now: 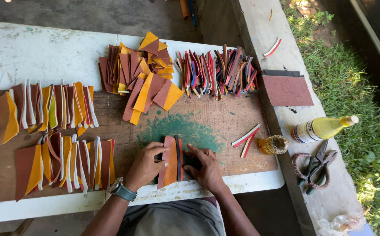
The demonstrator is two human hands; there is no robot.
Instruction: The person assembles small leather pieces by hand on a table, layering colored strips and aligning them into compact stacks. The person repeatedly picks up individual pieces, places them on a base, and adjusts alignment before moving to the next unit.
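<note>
Seen from above, a person's left hand (145, 164) and right hand (205, 166) press flat, fingers spread, on either side of a small panel of brown, orange and dark strips (172, 162) at the near edge of a worn wooden surface (225, 126). The step looks like joining a strip to the panel, so the next move likely calls for firm, even pressure along the seam. Finished panels (63, 164) lie to the left, loose cut pieces (144, 72) and a heap of thin strips (218, 70) beyond, and a small glue jar (274, 144) to the right.
</note>
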